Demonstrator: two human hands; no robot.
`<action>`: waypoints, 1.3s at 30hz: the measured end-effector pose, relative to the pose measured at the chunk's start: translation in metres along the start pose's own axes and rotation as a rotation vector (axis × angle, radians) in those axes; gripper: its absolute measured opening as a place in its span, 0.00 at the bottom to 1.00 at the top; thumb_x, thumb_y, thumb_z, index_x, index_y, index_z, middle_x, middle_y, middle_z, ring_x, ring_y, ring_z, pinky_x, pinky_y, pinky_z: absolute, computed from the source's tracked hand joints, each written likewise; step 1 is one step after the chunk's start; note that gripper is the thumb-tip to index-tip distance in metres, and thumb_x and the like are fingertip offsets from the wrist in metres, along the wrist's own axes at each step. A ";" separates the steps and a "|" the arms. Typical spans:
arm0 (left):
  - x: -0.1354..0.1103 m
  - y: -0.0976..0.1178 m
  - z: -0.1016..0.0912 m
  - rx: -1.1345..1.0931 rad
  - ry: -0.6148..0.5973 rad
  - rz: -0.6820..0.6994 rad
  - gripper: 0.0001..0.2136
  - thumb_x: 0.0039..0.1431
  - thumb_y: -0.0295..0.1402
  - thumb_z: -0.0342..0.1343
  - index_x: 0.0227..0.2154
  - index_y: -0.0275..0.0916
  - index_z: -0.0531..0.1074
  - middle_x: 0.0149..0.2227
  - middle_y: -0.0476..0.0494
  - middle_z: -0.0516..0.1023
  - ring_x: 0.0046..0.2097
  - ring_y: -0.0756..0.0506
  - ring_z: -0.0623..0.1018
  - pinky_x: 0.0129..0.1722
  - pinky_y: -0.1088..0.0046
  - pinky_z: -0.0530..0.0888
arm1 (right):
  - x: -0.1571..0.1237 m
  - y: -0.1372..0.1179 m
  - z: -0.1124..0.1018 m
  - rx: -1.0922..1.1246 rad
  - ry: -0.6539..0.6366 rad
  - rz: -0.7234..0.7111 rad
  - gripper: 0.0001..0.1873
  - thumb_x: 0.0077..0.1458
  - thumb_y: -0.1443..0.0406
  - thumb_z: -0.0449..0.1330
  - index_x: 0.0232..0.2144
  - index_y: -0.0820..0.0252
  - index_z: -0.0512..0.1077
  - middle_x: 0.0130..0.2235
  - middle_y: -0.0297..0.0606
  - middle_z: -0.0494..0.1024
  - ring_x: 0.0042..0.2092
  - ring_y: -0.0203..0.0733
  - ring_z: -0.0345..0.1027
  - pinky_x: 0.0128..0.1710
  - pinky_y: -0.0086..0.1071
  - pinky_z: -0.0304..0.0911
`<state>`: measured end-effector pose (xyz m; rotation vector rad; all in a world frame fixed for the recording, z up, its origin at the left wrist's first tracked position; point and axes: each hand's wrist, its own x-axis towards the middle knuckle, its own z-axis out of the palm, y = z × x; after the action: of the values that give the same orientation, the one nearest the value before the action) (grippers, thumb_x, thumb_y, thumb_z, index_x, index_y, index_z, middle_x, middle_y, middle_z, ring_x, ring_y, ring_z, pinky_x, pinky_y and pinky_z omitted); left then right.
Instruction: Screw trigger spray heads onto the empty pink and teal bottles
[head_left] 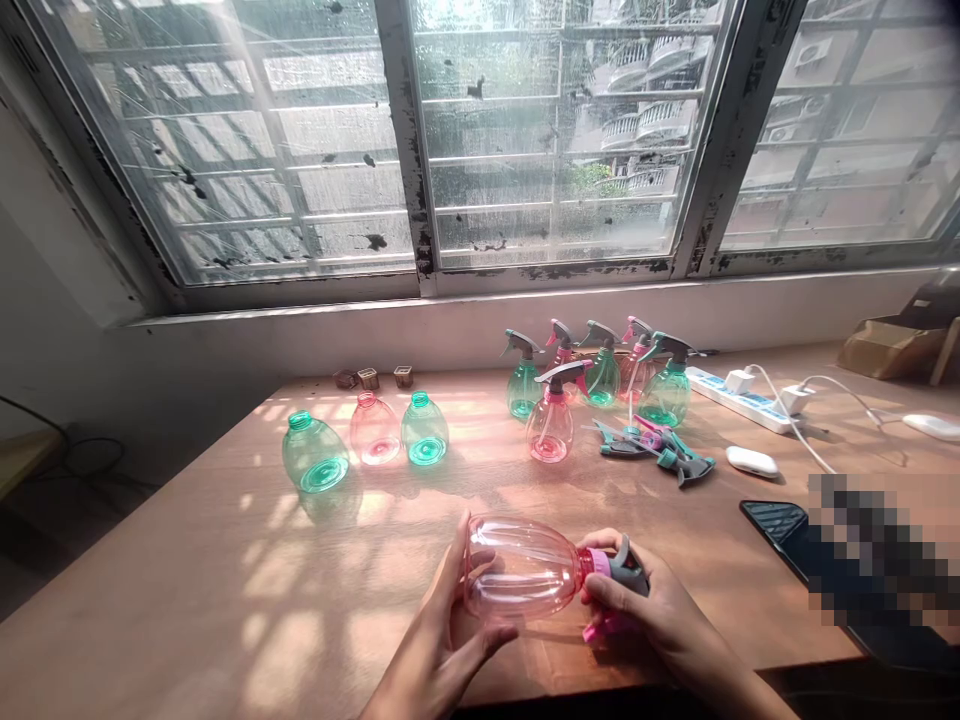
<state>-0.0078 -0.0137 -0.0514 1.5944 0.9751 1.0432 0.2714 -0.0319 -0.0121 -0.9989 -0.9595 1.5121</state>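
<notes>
A clear pink spray bottle (525,568) lies on its side in the air near the table's front edge, its spray head (626,570) pointing right. My left hand (457,610) cups the bottle's base, fingers behind it and thumb below. Around the pink collar and grey head my right hand (637,590) is closed, with the thumb on the near side; the pink trigger hangs beneath. Beyond them, one pink spray bottle (550,425) with its head on stands upright. Loose spray heads (660,450) lie in a small pile to its right.
Two green headless bottles (315,455) and a pink one (375,430) stand at left. Several bottles with spray heads (600,375) stand by the wall. A power strip (742,400), white earbud case (752,462) and dark phone (780,530) lie at right. Small wooden blocks (368,379) sit behind.
</notes>
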 end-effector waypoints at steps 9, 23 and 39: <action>-0.003 -0.006 -0.005 -0.007 -0.049 -0.055 0.51 0.65 0.53 0.66 0.79 0.57 0.38 0.75 0.38 0.66 0.74 0.34 0.68 0.75 0.53 0.60 | 0.001 0.003 -0.003 -0.016 -0.025 -0.009 0.30 0.48 0.48 0.82 0.42 0.60 0.76 0.29 0.32 0.83 0.27 0.39 0.78 0.30 0.33 0.78; -0.006 0.032 -0.004 0.015 -0.050 -0.122 0.47 0.67 0.52 0.65 0.79 0.54 0.42 0.71 0.38 0.72 0.73 0.34 0.69 0.76 0.55 0.58 | 0.002 0.005 -0.004 -0.034 -0.017 -0.009 0.29 0.49 0.48 0.81 0.41 0.59 0.76 0.29 0.33 0.84 0.28 0.41 0.79 0.29 0.34 0.78; -0.006 0.034 -0.004 0.046 -0.049 -0.126 0.46 0.67 0.52 0.65 0.79 0.52 0.44 0.73 0.38 0.70 0.75 0.34 0.66 0.77 0.55 0.57 | 0.002 0.006 -0.005 -0.052 -0.020 -0.016 0.29 0.49 0.48 0.81 0.42 0.59 0.76 0.29 0.33 0.84 0.27 0.42 0.80 0.29 0.35 0.78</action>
<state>-0.0098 -0.0251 -0.0190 1.5670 1.0585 0.8972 0.2734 -0.0303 -0.0195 -1.0123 -1.0235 1.4928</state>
